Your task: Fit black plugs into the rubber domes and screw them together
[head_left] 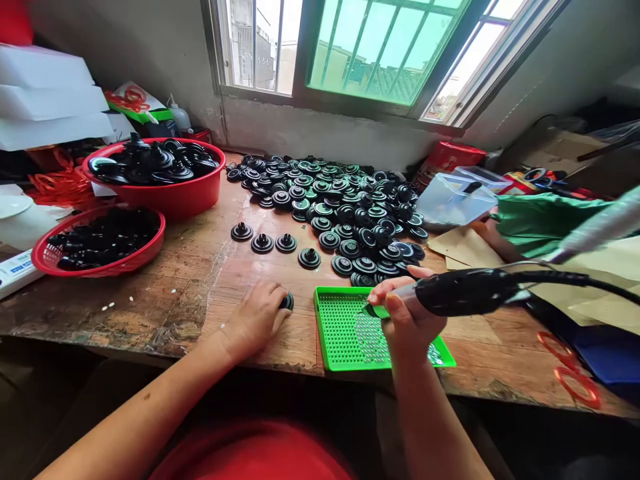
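My left hand rests on the table with its fingers closed around a round black disc part, mostly hidden beneath them. In my right hand is a black electric screwdriver, its tip end pointing left above a green perforated tray. Small silvery pieces, which look like screws, lie scattered inside that tray. Beyond my left hand, several black disc parts with upright stems stand in a loose row. Behind them spreads a big heap of similar black discs.
A red basin of black parts stands at the left, with a red basket of black pieces before it. A clear plastic box and brown cardboard are at the right. Red rings lie near the front right edge.
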Available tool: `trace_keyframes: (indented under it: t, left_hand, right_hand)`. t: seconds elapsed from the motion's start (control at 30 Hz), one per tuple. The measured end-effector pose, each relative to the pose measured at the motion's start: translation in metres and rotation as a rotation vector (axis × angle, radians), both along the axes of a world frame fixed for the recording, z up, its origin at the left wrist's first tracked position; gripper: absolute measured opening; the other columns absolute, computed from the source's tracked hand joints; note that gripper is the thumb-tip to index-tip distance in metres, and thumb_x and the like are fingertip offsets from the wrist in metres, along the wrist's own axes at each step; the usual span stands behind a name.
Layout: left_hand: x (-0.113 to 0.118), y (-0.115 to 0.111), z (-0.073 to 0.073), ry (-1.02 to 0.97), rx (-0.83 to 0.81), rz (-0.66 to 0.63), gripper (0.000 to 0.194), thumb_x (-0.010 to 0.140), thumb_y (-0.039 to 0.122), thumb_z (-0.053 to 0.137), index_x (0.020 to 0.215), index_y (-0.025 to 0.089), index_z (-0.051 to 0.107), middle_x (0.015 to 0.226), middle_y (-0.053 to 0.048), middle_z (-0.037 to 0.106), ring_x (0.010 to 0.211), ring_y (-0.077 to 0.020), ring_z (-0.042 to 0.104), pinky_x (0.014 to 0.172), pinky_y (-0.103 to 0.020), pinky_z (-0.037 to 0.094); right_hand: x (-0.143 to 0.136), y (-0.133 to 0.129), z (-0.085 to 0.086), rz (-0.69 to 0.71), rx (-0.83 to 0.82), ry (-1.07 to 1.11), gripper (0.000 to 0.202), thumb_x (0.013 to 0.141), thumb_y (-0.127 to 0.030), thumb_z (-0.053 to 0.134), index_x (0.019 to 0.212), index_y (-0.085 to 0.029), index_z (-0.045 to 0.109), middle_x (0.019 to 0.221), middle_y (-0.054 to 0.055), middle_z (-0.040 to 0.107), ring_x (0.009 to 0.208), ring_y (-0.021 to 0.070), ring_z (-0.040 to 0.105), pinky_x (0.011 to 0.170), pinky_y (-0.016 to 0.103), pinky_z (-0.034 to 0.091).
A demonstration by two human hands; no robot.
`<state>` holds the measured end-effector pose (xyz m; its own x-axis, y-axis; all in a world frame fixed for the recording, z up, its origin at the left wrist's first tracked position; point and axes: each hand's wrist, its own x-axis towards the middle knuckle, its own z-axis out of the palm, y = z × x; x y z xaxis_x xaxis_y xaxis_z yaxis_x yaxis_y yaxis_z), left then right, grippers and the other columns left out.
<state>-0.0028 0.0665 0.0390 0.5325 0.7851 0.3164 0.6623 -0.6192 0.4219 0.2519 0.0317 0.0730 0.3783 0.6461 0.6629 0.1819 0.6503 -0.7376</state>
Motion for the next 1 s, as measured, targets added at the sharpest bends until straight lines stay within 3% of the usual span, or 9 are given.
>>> trace_keyframes:
  t: [0.13,0.23,0.33,0.47,0.57,1.0]
  left_hand:
    - [0.009,-0.032,0.0,-0.234,0.093,-0.006,0.039,0.086,0.017,0.068,0.124,0.02,0.06,0.123,-0.014,0.063,0.118,-0.0307,0.057,0.103,-0.052,0.051]
    - [0.021,-0.047,0.001,-0.395,0.085,-0.066,0.044,0.086,0.022,0.072,0.127,0.02,0.059,0.122,-0.013,0.063,0.116,-0.0296,0.057,0.102,-0.05,0.051]
    - [0.026,-0.054,-0.001,-0.538,0.025,-0.095,0.039,0.086,0.026,0.075,0.123,0.02,0.064,0.119,-0.012,0.064,0.114,-0.027,0.059,0.1,-0.046,0.052]
    - [0.022,-0.058,-0.006,-0.685,-0.062,-0.043,0.013,0.088,0.024,0.074,0.1,0.022,0.073,0.109,-0.008,0.066,0.108,-0.0226,0.061,0.097,-0.041,0.052]
    - [0.017,-0.06,-0.007,-0.709,-0.094,0.001,0.003,0.087,0.021,0.074,0.09,0.022,0.073,0.107,-0.007,0.067,0.105,-0.022,0.062,0.094,-0.04,0.052]
    - [0.007,-0.061,-0.003,-0.509,0.016,0.039,0.008,0.088,0.019,0.07,0.08,0.019,0.068,0.108,-0.01,0.067,0.105,-0.0244,0.06,0.093,-0.042,0.053]
  right_hand:
    - [-0.027,-0.015,0.026,0.219,0.046,0.14,0.044,0.082,-0.028,0.075,0.122,-0.025,0.057,0.073,-0.003,0.065,0.056,0.0165,0.059,0.053,0.033,0.051]
    - [-0.053,-0.026,0.046,0.421,0.026,0.236,0.043,0.082,-0.032,0.075,0.122,-0.027,0.058,0.072,-0.002,0.063,0.055,0.0161,0.058,0.05,0.031,0.049]
    - [-0.073,-0.033,0.059,0.533,0.021,0.284,0.041,0.084,-0.033,0.074,0.122,-0.028,0.059,0.071,-0.003,0.062,0.052,0.0147,0.056,0.049,0.03,0.048]
    - [-0.086,-0.033,0.065,0.592,0.002,0.303,0.04,0.084,-0.034,0.073,0.121,-0.028,0.059,0.07,-0.003,0.061,0.049,0.0135,0.053,0.049,0.031,0.048]
    - [-0.089,-0.03,0.064,0.615,-0.022,0.3,0.04,0.084,-0.035,0.075,0.12,-0.029,0.059,0.07,-0.003,0.061,0.049,0.0135,0.052,0.048,0.031,0.048]
    - [-0.1,-0.032,0.056,0.566,-0.073,0.22,0.044,0.084,-0.041,0.074,0.121,-0.03,0.053,0.069,-0.005,0.059,0.047,0.0123,0.048,0.049,0.03,0.047]
